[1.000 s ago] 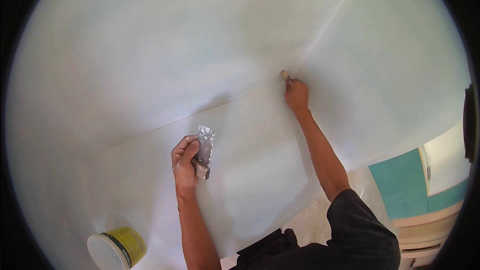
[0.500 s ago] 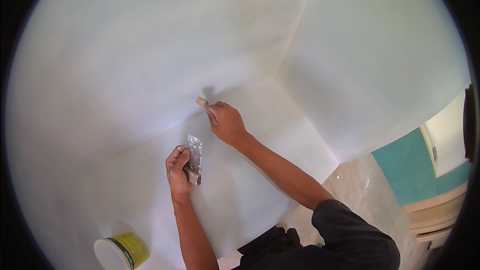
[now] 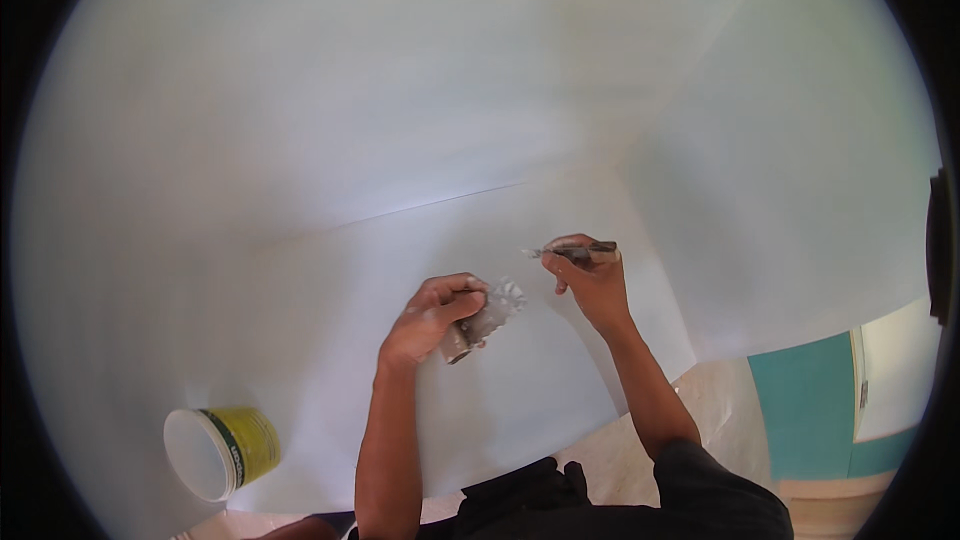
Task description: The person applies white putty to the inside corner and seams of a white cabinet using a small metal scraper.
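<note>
My left hand (image 3: 430, 315) is closed around a scraper (image 3: 493, 312) with a flat metal blade smeared with white filler. Its brownish handle pokes out below my fingers. To the right, my right hand (image 3: 590, 275) grips a small putty knife (image 3: 590, 251). The tip of that knife points left toward the scraper, with white paste on it and a gap between the two tools. Behind both hands, a thin dark seam (image 3: 440, 203) runs between two pale surfaces. White smears mark my fingers.
A white bucket (image 3: 255, 440) with a yellow-green label stands at the lower left. Pale walls (image 3: 780, 220) meet in a corner on the right. Beyond their lower edge are a beige floor (image 3: 730, 410) and a teal panel (image 3: 805, 395).
My right hand has left the seam, moving right and down, and its putty knife has turned to point left. My left hand has moved right, tilting the scraper. The view has shifted.
</note>
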`<state>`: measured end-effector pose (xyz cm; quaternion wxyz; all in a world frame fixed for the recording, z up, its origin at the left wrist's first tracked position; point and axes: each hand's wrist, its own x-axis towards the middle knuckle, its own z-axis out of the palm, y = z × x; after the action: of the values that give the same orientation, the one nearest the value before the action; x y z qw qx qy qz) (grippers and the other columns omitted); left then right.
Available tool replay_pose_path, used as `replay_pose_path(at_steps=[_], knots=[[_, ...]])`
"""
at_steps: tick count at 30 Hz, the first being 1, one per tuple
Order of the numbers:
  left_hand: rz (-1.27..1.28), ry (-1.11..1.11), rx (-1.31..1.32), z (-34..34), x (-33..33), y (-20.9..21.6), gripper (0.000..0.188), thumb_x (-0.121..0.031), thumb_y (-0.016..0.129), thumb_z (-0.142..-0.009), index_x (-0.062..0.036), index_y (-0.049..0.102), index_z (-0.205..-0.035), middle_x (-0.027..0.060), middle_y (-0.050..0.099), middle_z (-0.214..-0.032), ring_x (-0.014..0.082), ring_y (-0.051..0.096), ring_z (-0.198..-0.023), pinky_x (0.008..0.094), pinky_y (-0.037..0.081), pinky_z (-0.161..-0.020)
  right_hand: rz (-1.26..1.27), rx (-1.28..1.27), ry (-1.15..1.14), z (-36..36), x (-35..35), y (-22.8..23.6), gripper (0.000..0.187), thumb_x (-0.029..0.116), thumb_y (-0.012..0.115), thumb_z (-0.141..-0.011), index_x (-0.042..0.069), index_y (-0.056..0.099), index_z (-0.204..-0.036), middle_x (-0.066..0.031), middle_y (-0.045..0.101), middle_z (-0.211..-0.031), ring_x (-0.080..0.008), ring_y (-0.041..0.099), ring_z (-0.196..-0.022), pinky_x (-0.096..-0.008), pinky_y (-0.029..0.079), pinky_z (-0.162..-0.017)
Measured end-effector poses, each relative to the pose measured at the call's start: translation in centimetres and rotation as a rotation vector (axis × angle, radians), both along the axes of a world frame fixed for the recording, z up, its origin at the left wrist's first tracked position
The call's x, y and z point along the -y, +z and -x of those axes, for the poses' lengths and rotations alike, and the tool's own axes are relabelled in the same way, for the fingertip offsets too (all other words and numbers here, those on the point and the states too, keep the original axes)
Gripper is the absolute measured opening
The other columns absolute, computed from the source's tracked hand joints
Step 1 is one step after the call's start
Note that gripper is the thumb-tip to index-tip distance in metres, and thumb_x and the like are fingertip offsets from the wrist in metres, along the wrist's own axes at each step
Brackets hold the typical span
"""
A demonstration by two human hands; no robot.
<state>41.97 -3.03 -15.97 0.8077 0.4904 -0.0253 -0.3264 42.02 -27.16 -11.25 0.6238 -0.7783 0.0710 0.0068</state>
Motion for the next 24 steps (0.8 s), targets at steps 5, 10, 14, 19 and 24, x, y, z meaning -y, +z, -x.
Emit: replay_pose_path(at_steps=[5,10,14,19,24], knots=[[-0.016,0.047,0.009,0.7,0.3,0.4,0.016,-0.017,0.064,-0.096,-0.0032,0.066,-0.103,0.0032,0.063,-0.084,0.0116,0.062,-0.067,0.0298,0.057,-0.061,-0.287,-0.048,-0.029,2.6,-0.3,-1.1,0.019,0.009,0.07,-0.09,-0.003,0.07,-0.104,-0.0101,0.071,-0.088,-0.0151,0.066,-0.075,-0.0296,0.054,-0.068],[-0.02,0.2,0.083,1.3,-0.3,0.4,0.017,-0.018,0.063,-0.097,-0.0026,0.067,-0.102,0.0041,0.065,-0.085,0.0121,0.062,-0.069,0.0297,0.053,-0.059,-0.553,0.07,0.003,4.4,0.6,-0.9,0.034,0.023,0.058,-0.097,-0.005,0.068,-0.111,-0.0158,0.073,-0.103,-0.0213,0.071,-0.084,-0.0327,0.059,-0.079],[-0.206,0.326,0.209,1.6,-0.2,1.5,0.022,-0.02,0.063,-0.096,0.0001,0.068,-0.101,0.0051,0.066,-0.084,0.0131,0.062,-0.07,0.0298,0.051,-0.064,-0.642,0.151,-0.014,4.8,0.8,0.2,0.032,0.021,0.06,-0.091,-0.002,0.069,-0.111,-0.0076,0.069,-0.093,-0.0151,0.063,-0.074,-0.0296,0.055,-0.07],[-0.403,0.382,0.291,2.3,0.6,1.8,0.026,-0.024,0.064,-0.094,0.0012,0.069,-0.102,0.0068,0.068,-0.086,0.0132,0.062,-0.075,0.0296,0.051,-0.072,-0.534,0.086,-0.013,5.4,1.6,0.9,0.016,0.018,0.064,-0.091,0.003,0.068,-0.097,-0.0012,0.06,-0.083,-0.009,0.053,-0.066,-0.0271,0.046,-0.059],[-0.421,0.298,0.167,4.0,-0.3,6.3,0.028,-0.026,0.065,-0.094,0.0001,0.071,-0.102,0.007,0.069,-0.087,0.0135,0.062,-0.078,0.0298,0.05,-0.073,-0.39,0.129,0.017,3.7,0.5,4.4,0.011,0.009,0.067,-0.093,0.0,0.068,-0.099,-0.0082,0.067,-0.085,-0.011,0.057,-0.067,-0.0267,0.047,-0.06]])
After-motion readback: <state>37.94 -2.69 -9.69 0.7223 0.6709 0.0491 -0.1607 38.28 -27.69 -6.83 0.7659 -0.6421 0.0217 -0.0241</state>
